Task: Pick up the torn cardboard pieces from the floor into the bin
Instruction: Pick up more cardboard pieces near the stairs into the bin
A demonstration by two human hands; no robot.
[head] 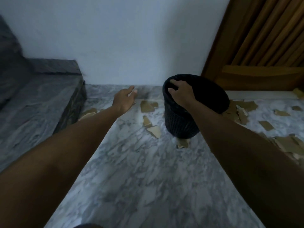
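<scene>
A black woven bin (182, 124) stands on the marble floor near the wall, tilted a little. My right hand (181, 94) grips its near rim, fingers curled over the edge. My left hand (125, 99) is stretched out to the left of the bin, fingers apart and holding nothing, above the floor by the skirting. Torn brown cardboard pieces lie scattered: one (148, 106) just right of my left hand, another (154, 130) beside the bin's base, and several more (243, 112) to the bin's right.
A dark stone step (41, 99) rises at the left. The white wall (123, 46) is straight ahead, and a wooden door (263, 46) stands at the right. More cardboard scraps (286, 143) lie at the far right edge.
</scene>
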